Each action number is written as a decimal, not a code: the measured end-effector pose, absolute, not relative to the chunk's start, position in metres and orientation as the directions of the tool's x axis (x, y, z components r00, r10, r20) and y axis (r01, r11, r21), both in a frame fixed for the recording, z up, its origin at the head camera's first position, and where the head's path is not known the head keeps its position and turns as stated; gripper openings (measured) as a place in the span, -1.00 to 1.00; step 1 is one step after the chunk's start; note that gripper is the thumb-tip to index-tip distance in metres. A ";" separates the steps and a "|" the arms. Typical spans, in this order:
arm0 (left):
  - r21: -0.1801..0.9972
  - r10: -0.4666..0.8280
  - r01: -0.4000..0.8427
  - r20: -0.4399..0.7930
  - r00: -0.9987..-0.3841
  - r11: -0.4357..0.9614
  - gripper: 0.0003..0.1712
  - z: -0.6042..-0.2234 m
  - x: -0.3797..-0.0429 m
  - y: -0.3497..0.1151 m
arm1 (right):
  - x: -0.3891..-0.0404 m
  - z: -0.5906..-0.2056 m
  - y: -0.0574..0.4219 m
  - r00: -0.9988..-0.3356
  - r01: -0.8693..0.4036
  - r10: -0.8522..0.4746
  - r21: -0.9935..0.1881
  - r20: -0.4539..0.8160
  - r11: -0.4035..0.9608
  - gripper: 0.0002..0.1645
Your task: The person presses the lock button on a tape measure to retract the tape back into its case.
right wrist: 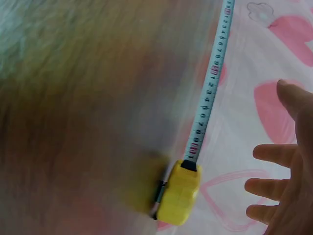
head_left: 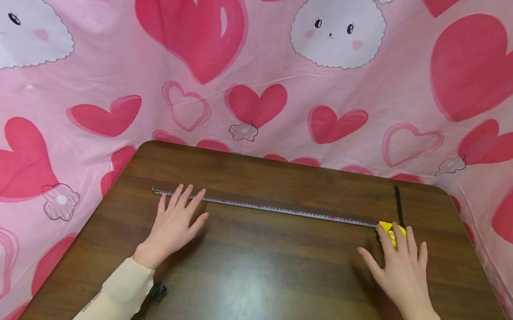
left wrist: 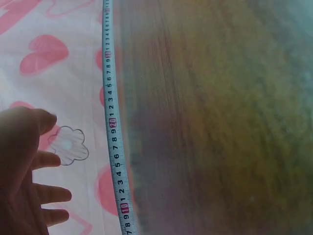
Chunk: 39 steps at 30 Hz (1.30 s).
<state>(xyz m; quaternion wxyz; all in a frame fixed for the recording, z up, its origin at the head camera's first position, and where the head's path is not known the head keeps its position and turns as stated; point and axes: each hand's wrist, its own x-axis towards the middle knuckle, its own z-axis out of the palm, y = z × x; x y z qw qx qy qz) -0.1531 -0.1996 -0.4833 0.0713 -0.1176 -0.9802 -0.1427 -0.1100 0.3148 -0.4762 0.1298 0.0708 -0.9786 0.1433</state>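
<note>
Left fingers [head_left: 196,203]: straight and spread, with nothing in their hold; seen from the head, their tips cross the blade near its hooked end, while the left wrist view shows them to one side of it with a gap between.
Left hand [head_left: 172,229]: palm down.
Right fingers [head_left: 412,247]: also straight and fanned, gripping nothing; from the head, the tips overlap the yellow case, while the right wrist view shows the case apart from them.
Right hand [head_left: 402,273]: palm down, thumb pointing inward.
Yellow case [right wrist: 178,198]: lies on the surface, partly hidden by the right fingers in the head view.
Blade [head_left: 269,208]: drawn out straight from the case to the left fingers, numbered along its length.
Black strap [head_left: 399,204]: runs from the case toward the far edge.
Cream sleeves [head_left: 125,284]: on both forearms.
Surface [head_left: 250,269]: dark brown wood grain.
Pink cloth [head_left: 270,68]: behind and beside the surface, printed with hearts and rabbits.
</note>
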 end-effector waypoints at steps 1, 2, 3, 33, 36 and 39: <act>0.264 0.211 0.260 0.200 -0.957 0.929 -0.26 -0.483 -0.153 -0.200 | -0.111 -0.477 0.315 -0.954 -0.181 -0.104 -0.263 0.282 0.948 -0.13; 0.267 0.212 0.270 0.226 -0.951 0.925 -0.29 -0.483 -0.154 -0.200 | -0.112 -0.477 0.316 -0.953 -0.182 -0.104 -0.264 0.286 0.947 -0.16; 0.269 0.214 0.279 0.249 -0.945 0.922 -0.33 -0.482 -0.154 -0.200 | -0.113 -0.478 0.317 -0.952 -0.182 -0.102 -0.267 0.287 0.946 -0.20; 0.290 0.040 0.108 0.231 -0.972 0.951 -0.62 -0.484 -0.182 -0.266 | -0.145 -0.480 0.372 -0.991 -0.130 -0.124 -0.301 0.039 0.945 -0.19; 0.305 0.013 0.077 0.208 -0.978 0.949 -0.58 -0.484 -0.184 -0.273 | -0.151 -0.476 0.375 -0.986 -0.166 -0.166 -0.310 0.028 0.936 -0.18; 0.317 -0.009 0.052 0.189 -0.982 0.947 -0.54 -0.486 -0.187 -0.280 | -0.154 -0.476 0.378 -0.977 -0.210 -0.208 -0.311 0.040 0.927 -0.17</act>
